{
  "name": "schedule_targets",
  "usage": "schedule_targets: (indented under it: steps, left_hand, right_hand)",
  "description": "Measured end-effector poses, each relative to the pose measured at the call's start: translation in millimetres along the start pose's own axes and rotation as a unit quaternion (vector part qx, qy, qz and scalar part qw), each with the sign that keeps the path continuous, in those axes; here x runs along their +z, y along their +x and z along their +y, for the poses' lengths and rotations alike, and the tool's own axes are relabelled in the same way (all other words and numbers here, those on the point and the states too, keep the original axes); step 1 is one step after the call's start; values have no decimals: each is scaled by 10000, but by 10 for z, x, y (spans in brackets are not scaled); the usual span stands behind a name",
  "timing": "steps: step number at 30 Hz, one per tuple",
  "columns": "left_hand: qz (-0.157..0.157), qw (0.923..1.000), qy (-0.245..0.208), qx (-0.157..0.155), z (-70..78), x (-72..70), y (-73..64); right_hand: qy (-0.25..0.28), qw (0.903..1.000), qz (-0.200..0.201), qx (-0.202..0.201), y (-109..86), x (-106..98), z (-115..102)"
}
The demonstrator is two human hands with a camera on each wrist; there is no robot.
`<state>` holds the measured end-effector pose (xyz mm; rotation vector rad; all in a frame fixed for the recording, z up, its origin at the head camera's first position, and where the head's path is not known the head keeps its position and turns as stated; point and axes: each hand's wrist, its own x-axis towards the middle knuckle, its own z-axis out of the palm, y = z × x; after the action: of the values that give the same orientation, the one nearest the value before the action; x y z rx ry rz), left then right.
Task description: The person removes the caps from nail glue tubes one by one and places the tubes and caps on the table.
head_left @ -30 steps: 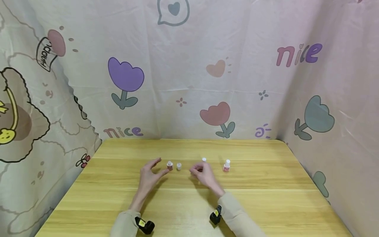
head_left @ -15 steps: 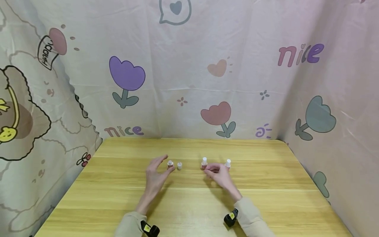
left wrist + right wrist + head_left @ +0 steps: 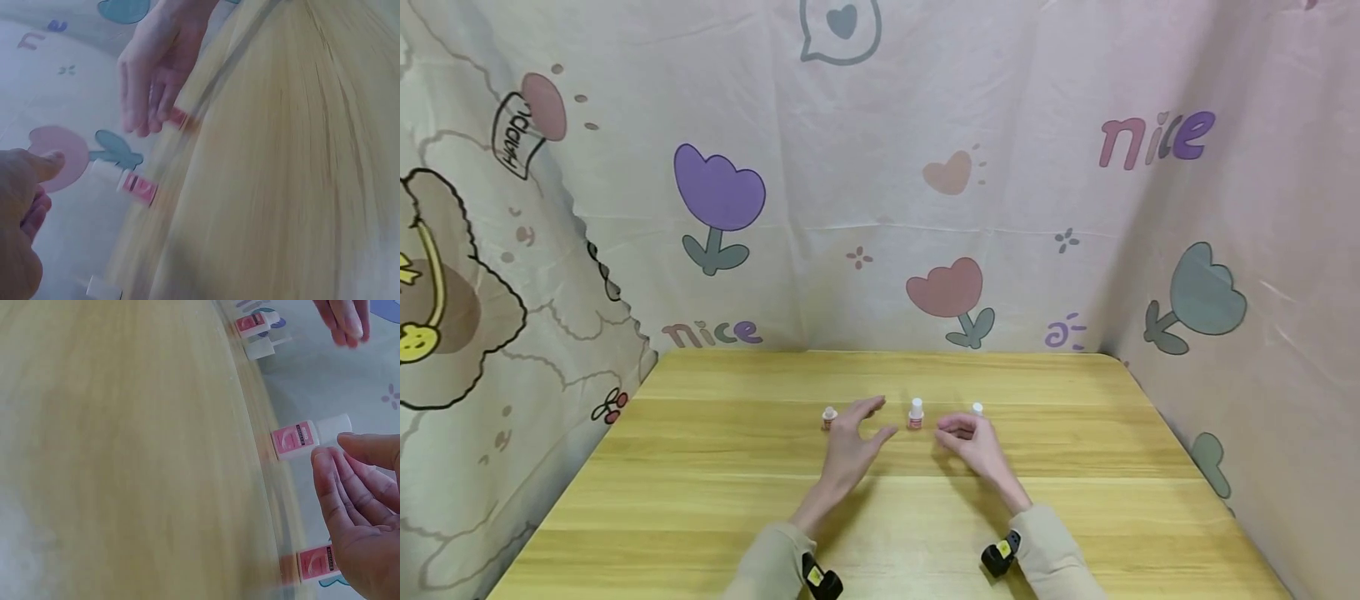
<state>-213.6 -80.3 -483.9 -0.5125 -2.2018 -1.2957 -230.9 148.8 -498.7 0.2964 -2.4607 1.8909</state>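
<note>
Head view shows two hands over a wooden counter (image 3: 625, 500), with three small bottles in a row about them. The left hand (image 3: 848, 452) is spread wide, thumb well apart from the fingers, and holds nothing. Just to its left stands the first bottle (image 3: 828, 418), upright, its short white neck bare. Beside that bottle, on the side towards the right hand, sits a loose white cap (image 3: 260, 349), seen in the right wrist view with a thin stem pointing up.

Between the two hands stands the middle bottle (image 3: 916, 415), upright, with a tall white cap on and a pink label facing the person. The left thumb is near it but apart.

The right hand (image 3: 979, 448) has its thumb and fingers loosely bent with a narrow gap between the tips; nothing shows in the grasp. Behind that hand is the right bottle (image 3: 317, 561), mostly hidden in the head view except for its white top.

Below each hand is a beige sleeve (image 3: 1051, 546) with a black wrist camera (image 3: 1000, 556). Beyond the hands hangs a pale cloth (image 3: 850, 167) printed with flowers.
</note>
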Motion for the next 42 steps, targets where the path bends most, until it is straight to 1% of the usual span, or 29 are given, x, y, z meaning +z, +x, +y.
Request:
schedule_targets:
  steps: [3,5,7,10,14,18,20,26,29,34,38,42]
  left_hand:
    - [-312,9993,-58,-205,30,106,21]
    - [-525,9976,-178,-413,28,179,36]
    - [-723,9947,-323,-657,14,247,45]
    - [-978,9873,-602,-1097,-21,341,59]
    - [-1102,9780,-814,-1575,-58,437,79]
    - [-1079,9744,-670,-1857,-95,514,95]
    - [-1037,9749,-552,-1894,-117,552,107]
    - [-915,9750,-389,-1987,-171,647,153]
    - [-884,9769,-294,-1923,-180,672,171]
    - [-785,9780,-74,-1931,-173,689,180]
    - [-742,9763,55,-2030,-172,698,187]
    - [-724,9737,72,-2160,-167,694,189]
  right_hand:
    - [-31,10000,6,-9,-10,-18,12]
    - [-35,10000,16,12,-17,-31,19]
    - [-69,10000,42,40,-24,-45,23]
    - [-154,9998,42,96,-39,-59,4]
    - [-198,9996,22,181,-92,-75,-144]
    - [-201,9994,-67,259,-138,-81,-287]
    - [-200,9994,-67,287,-135,-79,-270]
    - [-155,9993,79,316,-60,-72,-28]
    - [-97,9996,71,274,-42,-73,28]
    - [-58,9999,7,132,-44,-62,49]
    - [-58,9999,-20,102,-46,-53,47]
    - [-10,9999,-28,147,-42,-52,32]
